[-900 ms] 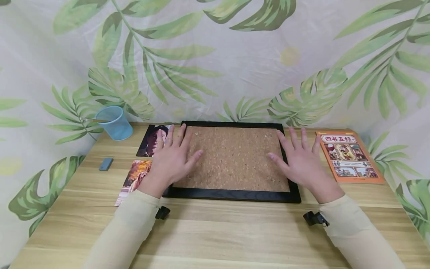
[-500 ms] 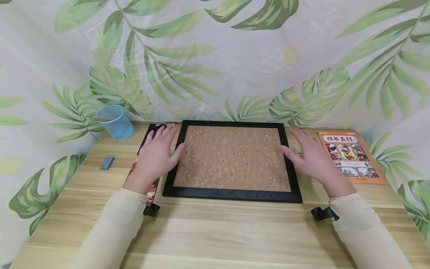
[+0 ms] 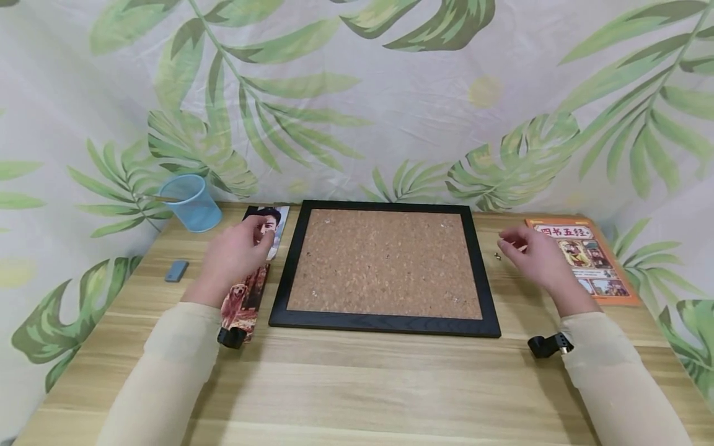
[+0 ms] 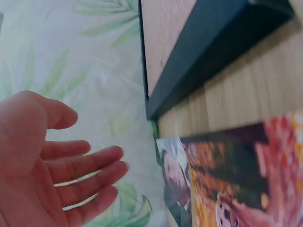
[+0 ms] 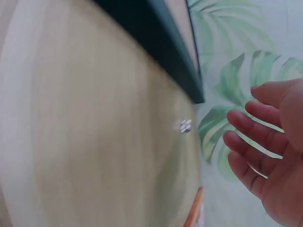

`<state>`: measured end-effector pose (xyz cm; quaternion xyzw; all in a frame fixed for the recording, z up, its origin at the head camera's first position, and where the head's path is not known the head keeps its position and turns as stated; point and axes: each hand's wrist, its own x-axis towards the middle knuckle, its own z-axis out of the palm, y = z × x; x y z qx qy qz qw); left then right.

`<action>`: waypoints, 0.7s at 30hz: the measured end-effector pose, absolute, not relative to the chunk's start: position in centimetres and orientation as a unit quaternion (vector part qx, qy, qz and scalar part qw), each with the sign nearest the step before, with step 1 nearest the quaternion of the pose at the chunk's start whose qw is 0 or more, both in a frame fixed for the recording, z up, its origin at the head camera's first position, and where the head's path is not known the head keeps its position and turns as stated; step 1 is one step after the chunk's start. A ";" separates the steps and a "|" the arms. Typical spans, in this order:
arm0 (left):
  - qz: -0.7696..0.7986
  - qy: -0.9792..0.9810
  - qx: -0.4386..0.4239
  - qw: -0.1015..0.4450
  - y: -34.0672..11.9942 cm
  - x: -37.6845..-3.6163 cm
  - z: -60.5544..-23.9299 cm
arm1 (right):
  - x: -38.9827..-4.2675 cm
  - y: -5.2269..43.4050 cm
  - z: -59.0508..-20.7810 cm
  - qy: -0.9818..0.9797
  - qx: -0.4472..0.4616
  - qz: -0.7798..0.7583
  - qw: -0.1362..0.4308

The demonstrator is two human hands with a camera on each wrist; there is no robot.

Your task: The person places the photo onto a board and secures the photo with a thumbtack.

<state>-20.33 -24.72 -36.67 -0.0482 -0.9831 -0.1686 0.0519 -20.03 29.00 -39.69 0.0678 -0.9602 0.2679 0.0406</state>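
A cork board (image 3: 385, 263) in a black frame lies flat near the back of the table. My left hand (image 3: 231, 257) hovers over two photos left of it, holding nothing, with fingers relaxed. One is a portrait photo (image 3: 279, 217), partly hidden by the hand; the other is a dog photo (image 3: 237, 303). Right of the board, my right hand (image 3: 538, 257) is raised in front of the book, its fingers loosely bent and free of any object. A few small shiny metal pieces (image 3: 498, 256) lie near its fingertips; their kind is too small to tell.
An orange comic-style book (image 3: 605, 288) lies at the right. A blue cup (image 3: 195, 207) with a thin stick in it stands at the back left, and a small blue-grey block (image 3: 176, 271) is in front of it. Patterned cloth (image 3: 390, 111) hangs behind the table.
Both hands have moved outward, off the board and away from each other. Their fingers, spread straight earlier, are now more bent. The board and the other things stay in place.
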 end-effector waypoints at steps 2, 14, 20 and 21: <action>-0.163 -0.986 -0.040 0.023 -25.4 -20.8 -36.9 | -20.3 29.3 -40.5 -0.963 0.072 0.258 0.031; -0.124 -0.988 0.022 -0.089 -28.5 -23.2 -39.6 | -21.7 29.7 -42.1 -0.972 0.066 0.227 -0.006; -0.111 -0.988 0.031 -0.104 -28.7 -24.0 -40.2 | -22.2 29.5 -42.5 -0.975 0.064 0.211 -0.002; -0.114 -0.987 0.033 -0.108 -28.7 -24.0 -40.3 | -22.3 29.5 -42.6 -0.976 0.066 0.209 -0.001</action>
